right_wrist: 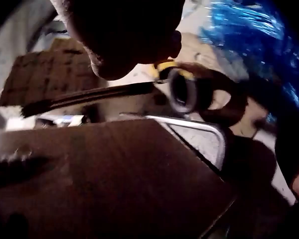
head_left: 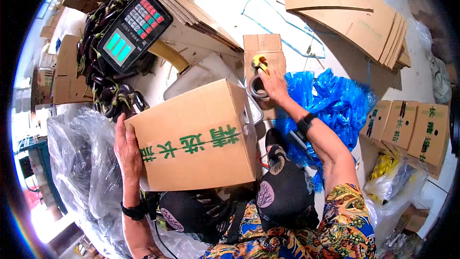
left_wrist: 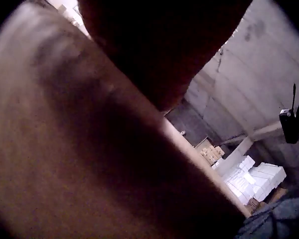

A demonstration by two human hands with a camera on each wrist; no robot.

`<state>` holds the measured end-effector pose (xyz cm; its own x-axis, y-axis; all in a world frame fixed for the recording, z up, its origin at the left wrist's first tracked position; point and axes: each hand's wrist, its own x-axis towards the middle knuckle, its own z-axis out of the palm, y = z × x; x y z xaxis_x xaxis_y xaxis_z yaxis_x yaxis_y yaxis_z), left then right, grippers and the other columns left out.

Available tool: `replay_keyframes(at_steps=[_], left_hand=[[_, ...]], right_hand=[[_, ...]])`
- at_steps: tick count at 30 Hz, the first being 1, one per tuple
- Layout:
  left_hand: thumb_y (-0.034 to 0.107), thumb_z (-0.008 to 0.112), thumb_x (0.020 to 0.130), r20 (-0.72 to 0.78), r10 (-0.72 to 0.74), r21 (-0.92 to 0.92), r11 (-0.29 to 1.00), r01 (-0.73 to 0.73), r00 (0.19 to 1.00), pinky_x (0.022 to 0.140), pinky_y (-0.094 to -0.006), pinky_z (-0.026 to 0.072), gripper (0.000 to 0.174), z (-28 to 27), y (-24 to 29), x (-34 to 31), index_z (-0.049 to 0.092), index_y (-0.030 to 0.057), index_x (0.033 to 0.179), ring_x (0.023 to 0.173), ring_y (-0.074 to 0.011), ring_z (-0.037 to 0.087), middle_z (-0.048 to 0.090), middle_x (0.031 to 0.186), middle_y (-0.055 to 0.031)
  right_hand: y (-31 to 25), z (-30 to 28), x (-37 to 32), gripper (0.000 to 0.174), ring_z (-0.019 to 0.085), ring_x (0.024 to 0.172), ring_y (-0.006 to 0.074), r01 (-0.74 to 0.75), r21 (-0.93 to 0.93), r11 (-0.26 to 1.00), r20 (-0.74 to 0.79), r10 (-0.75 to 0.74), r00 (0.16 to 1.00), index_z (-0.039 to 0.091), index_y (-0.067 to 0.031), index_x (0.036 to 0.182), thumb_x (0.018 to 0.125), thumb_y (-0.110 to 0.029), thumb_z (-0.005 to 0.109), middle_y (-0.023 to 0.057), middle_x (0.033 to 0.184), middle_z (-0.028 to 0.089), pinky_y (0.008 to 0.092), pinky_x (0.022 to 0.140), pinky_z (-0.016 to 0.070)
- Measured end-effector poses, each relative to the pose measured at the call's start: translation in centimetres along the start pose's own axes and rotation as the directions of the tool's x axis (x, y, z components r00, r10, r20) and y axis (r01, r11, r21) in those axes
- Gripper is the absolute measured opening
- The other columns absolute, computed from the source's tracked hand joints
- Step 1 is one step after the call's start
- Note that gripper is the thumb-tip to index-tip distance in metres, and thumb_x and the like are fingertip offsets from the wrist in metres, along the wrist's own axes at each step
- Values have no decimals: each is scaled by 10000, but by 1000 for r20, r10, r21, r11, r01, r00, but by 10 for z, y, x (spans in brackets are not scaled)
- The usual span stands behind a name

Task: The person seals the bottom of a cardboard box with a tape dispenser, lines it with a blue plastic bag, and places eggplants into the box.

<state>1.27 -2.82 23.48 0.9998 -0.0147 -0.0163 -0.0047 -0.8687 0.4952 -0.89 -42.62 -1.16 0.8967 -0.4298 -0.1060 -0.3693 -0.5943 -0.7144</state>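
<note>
A cardboard box [head_left: 191, 172] with green printed characters stands tilted in front of the person's knees. Along its left end lies the left hand [head_left: 127, 149], fingers straight against the cardboard; in the left wrist view the box wall [left_wrist: 65, 149] fills much of the picture. To the right of the box, the right hand [head_left: 275, 86] grips a tape dispenser [head_left: 259, 61] with yellow parts and a roll of tape. In the right wrist view the dark right hand [right_wrist: 124, 40] is over the dispenser's roll [right_wrist: 182, 90], beyond the box's edge.
A scale display [head_left: 136, 31] stands at upper left before a heap of eggplants [head_left: 93, 62]. Blue plastic bags [head_left: 330, 98] lie right of the right hand, clear plastic [head_left: 81, 148] at left. Flattened cartons [head_left: 345, 24] are stacked upper right; printed boxes [head_left: 407, 127] stand far right.
</note>
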Motion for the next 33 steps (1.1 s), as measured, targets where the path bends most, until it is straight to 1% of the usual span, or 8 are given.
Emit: replay_keyframes(at_steps=[6,15,16,19,22,28,30,33], left_hand=[[381,401,1041,5,12,-15,1000,-12,1000,1029,-391,402,514,1,5,1,452,14,1398,1244,-355,537,553,1341,-231],[386,379,1041,7,-34,-82,996,35,999,1020,-378,413,508,-7,-16,0,460,32,1396,1194,-307,566,569,1319,-206],[386,376,1042,10,-51,-126,991,52,999,1019,-372,415,511,-12,-23,-2,459,31,1399,1184,-290,570,573,1314,-199],[381,371,1043,-46,-69,-237,970,56,997,1023,-347,409,516,-23,-78,-11,459,18,1399,1182,-252,555,570,1315,-179],[380,362,1052,-71,-43,-377,926,13,997,1036,-327,395,526,-32,-125,-14,467,-25,1371,1199,-227,524,539,1334,-140],[410,381,1045,110,-135,-611,772,174,985,986,-312,431,509,-55,-101,-28,486,24,1360,1168,-205,542,558,1302,-98],[464,390,1028,122,267,-286,932,-224,956,943,-326,462,543,-54,-126,-18,523,32,1329,1107,-201,582,591,1272,-113],[539,398,1001,479,-66,-497,801,333,875,935,-351,475,618,-68,-55,-22,548,30,1318,1104,-237,602,615,1256,-137]], right_hand=[[-131,-96,-95,217,595,763,348,222,631,743,184,-422,888,547,11,881,964,-186,511,177,794,523,414,679,465],[-1,18,-111,260,560,834,385,619,70,782,214,-618,757,571,18,977,944,-239,559,187,892,544,442,775,472],[-4,19,-106,455,556,793,352,123,355,927,320,-244,915,550,59,1094,914,-350,634,178,945,556,440,748,474],[-16,4,-89,686,585,849,276,-132,411,902,454,-77,888,523,98,1212,860,-461,706,166,1039,607,395,765,484],[-60,-31,-71,597,576,897,90,-605,518,605,824,-163,543,564,19,1274,877,-400,717,69,1075,645,226,673,451],[-129,-122,-57,450,611,842,93,-464,668,582,692,-257,674,581,7,1260,875,-192,706,26,1068,659,250,741,502],[-161,-168,-64,446,645,940,138,-324,735,596,603,-355,715,577,19,1264,868,-146,700,54,1136,669,292,852,518],[-230,-230,-107,435,645,988,157,-47,706,707,536,-490,688,594,20,1243,842,-100,713,44,1095,693,303,897,516]])
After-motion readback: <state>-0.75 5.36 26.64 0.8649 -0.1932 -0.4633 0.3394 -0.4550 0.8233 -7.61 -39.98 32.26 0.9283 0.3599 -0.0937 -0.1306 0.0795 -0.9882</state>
